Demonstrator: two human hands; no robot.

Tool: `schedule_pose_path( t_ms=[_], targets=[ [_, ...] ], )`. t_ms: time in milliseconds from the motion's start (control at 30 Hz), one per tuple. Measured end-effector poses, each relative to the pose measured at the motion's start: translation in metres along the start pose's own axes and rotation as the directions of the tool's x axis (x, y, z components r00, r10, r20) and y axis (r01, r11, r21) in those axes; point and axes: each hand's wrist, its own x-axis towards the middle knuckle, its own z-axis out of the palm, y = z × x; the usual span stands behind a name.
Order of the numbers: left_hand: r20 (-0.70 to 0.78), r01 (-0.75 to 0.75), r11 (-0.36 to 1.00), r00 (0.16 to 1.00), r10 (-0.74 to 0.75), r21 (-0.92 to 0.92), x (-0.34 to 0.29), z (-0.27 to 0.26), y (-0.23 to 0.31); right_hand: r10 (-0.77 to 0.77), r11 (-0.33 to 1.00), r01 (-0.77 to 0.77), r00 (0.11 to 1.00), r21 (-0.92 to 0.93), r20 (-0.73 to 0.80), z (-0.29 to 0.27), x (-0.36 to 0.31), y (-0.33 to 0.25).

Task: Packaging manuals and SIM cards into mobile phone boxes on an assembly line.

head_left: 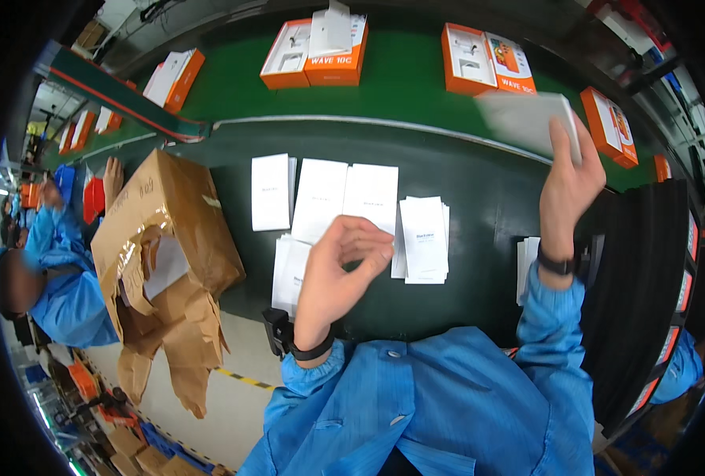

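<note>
At the near edge of the green belt (408, 87), head view: right hand (572, 181) clamped on a motion-blurred white booklet (536, 120), long axis roughly left-right, free end pointing left below an open orange box (508, 82); left hand (333, 274) curled by white booklet stacks (321, 190), thumb-to-fingertip contact unclear.

In the right hand (572, 170), a flat white rectangular booklet (523, 119) is seen as paper, its finish blurred. Beyond the left hand (343, 270), smooth, matt paper is shown by the white rectangular booklets (270, 194). Left of this hand, the large brown cardboard box (142, 202) is roughly torn and glossily taped. Below both hands, the dark green tabletop (487, 210) is smoothly finished; the blue cloth jacket (479, 389) is creased.
</note>
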Motion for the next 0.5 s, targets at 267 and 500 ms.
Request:
schedule_pose_path(
  t_ms=[267, 500],
  targets=[
    [0.024, -0.058, 0.986, 0.998, 0.055, 0.158, -0.003, 0.008, 0.008, -0.543, 0.631, 0.717, 0.682, -0.297, 0.491, 0.05, 0.117, 0.137],
    [-0.1, -0.055, 0.976, 0.992, 0.078, 0.211, -0.021, -0.018, -0.003, -0.182, 0.824, 0.483, 0.722, -0.297, 0.668, 0.054, 0.122, 0.179]
  ],
)
